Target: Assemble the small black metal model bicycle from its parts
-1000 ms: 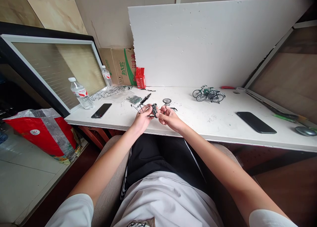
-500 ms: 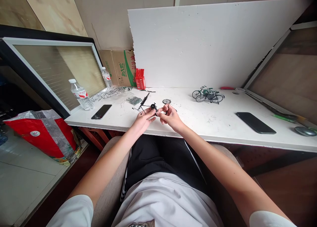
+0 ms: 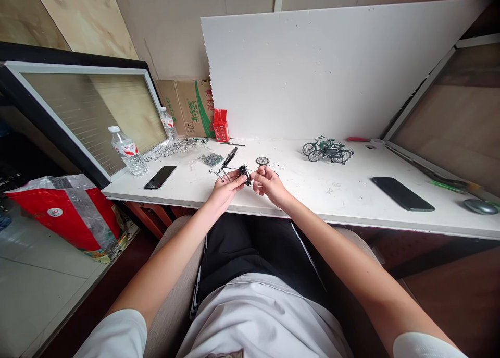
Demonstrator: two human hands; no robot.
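Observation:
My left hand (image 3: 225, 191) is closed round a partly built black model bicycle (image 3: 230, 169), with one wheel seen nearly edge-on pointing away. A round dark part (image 3: 242, 170) of it shows above my thumb. My right hand (image 3: 269, 185) is just to the right, its fingers pinched close to that part. A thin dark piece seems to stick up from the right fingers, too small to name. Beyond that hand a loose spoked model wheel (image 3: 262, 161) lies on the white table (image 3: 312, 191). Tiny dark bits lie beside it.
Model bicycles (image 3: 327, 150) stand at the back right. A phone (image 3: 402, 193) and a computer mouse (image 3: 480, 206) lie to the right. On the left are another phone (image 3: 160, 177), a water bottle (image 3: 128, 152), black part frames (image 3: 167, 148), a bag of small parts (image 3: 213, 160) and a red box (image 3: 221, 126).
The model bicycle has turned slightly in my left hand, so its round dark part shows more. My right fingers have drawn slightly away from it to the right.

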